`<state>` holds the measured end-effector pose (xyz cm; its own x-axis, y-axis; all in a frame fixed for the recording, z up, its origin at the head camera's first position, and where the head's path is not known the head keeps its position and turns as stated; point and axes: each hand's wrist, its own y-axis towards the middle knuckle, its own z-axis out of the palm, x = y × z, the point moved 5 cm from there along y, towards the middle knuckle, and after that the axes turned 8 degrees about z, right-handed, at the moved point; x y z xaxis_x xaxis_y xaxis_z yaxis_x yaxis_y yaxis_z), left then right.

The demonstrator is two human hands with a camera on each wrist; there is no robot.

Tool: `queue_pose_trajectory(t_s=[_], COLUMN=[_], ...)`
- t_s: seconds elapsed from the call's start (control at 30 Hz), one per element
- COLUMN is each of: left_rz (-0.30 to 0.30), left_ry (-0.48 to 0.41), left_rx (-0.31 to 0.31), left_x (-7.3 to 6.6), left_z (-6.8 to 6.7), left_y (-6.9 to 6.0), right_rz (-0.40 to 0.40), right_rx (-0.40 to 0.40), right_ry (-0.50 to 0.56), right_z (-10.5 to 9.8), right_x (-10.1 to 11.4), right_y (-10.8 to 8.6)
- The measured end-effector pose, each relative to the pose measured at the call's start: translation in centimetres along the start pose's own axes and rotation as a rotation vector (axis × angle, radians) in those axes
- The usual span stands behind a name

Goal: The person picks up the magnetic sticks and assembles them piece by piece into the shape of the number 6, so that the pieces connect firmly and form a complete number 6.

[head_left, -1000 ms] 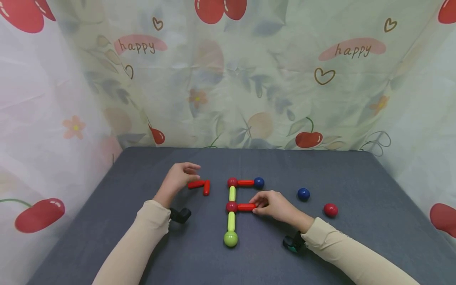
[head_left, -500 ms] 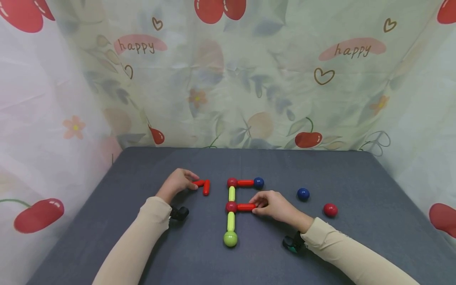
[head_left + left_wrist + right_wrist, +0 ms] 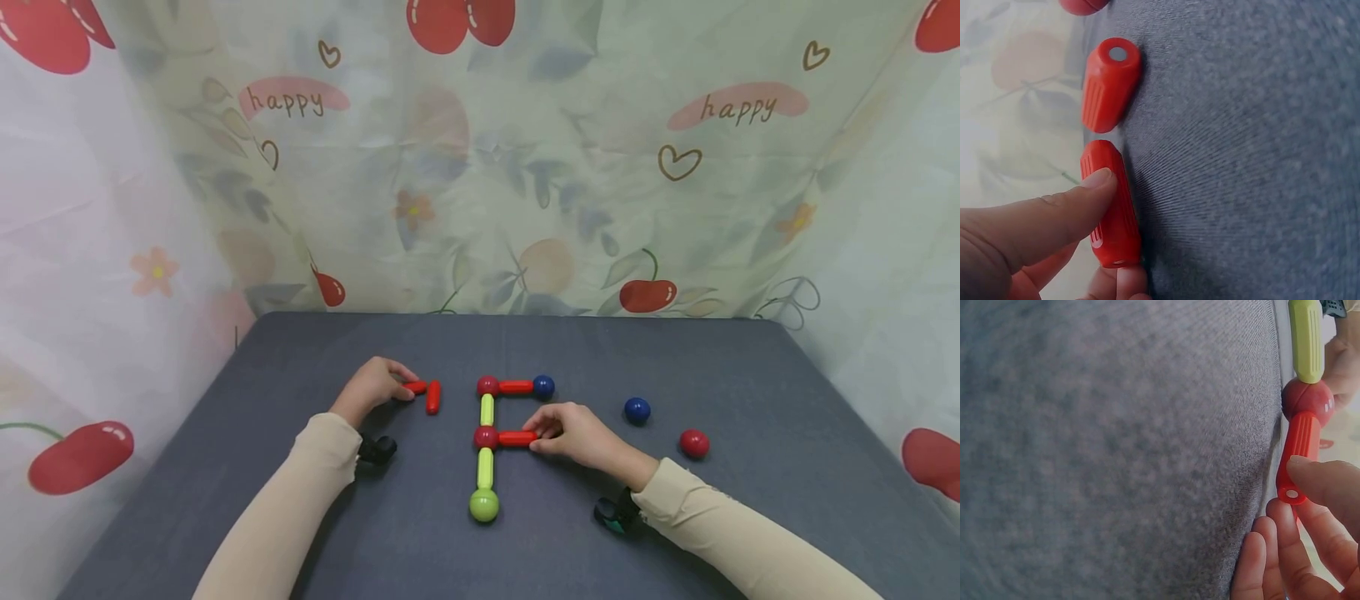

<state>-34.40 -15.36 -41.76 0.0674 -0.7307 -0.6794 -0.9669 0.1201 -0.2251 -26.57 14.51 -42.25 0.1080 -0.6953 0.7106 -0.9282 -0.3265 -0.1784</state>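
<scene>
A patterned cloth [image 3: 480,183] with cherries, hearts and the word "happy" stands behind and beside the dark bench [image 3: 420,533]. Two arms in cream sleeves [image 3: 288,508] reach in from the near side.

The assembly in the middle forms an F shape, its spine pointing straight away from the person: a green ball [image 3: 484,505] at the near end, the near green rod [image 3: 486,468], the middle red ball [image 3: 486,437], the far green rod [image 3: 487,410] and the far red ball [image 3: 487,386].

The left hand [image 3: 373,387] pinches the outer red rod [image 3: 416,388], left of the assembly, thumb laid along its side. The right hand [image 3: 573,433] holds the free end of the middle red rod [image 3: 514,438] between thumb and fingertips.

The middle red rod's long axis runs sideways, pointing right from the middle red ball, square to the spine. Parallel to it lies the far red rod [image 3: 516,387], tipped by a blue ball [image 3: 543,387]. The outer red rod also lies nearly sideways, its right end just beside the loose red rod [image 3: 433,397], which points front to back.

Right of the assembly rest a spare blue ball [image 3: 637,411] and, nearer, a spare red ball [image 3: 693,444].
</scene>
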Motion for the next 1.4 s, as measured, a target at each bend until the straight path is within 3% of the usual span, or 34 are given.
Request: queue_pose_trajectory(t_s=[0.17, 0.33, 0.47, 0.6, 0.8, 1.07, 1.4], left_rz=[0.004, 0.071, 0.126, 0.216, 0.402, 0.479, 0.604], left_ry=[-0.057, -0.193, -0.265, -0.272, -0.277, -0.093, 0.243], left_rx=[-0.007, -0.018, -0.007, 0.033, 0.187, 0.330, 0.441], left_x=[-0.4, -2.5, -5.1, -7.8, -11.0, -12.2, -13.1], left_z=[-0.2, 0.6, 2.0, 4.0, 7.7, 11.7, 14.0], left_y=[-0.8, -2.2, -3.8, -5.7, -8.6, -10.4, -11.0], right_rz=[0.001, 0.005, 0.009, 0.002, -0.044, -0.064, -0.016], right_rx=[0.004, 0.007, 0.010, 0.011, -0.002, 0.007, 0.014], right_ry=[-0.001, 0.000, 0.007, 0.006, -0.012, 0.011, 0.012], right_z=[0.0, 0.0, 0.0, 0.0, -0.1, -0.1, 0.0], right_x=[-0.1, -0.2, -0.3, -0.2, -0.2, -0.1, -0.1], right_y=[0.1, 0.1, 0.2, 0.2, 0.1, -0.1, -0.1])
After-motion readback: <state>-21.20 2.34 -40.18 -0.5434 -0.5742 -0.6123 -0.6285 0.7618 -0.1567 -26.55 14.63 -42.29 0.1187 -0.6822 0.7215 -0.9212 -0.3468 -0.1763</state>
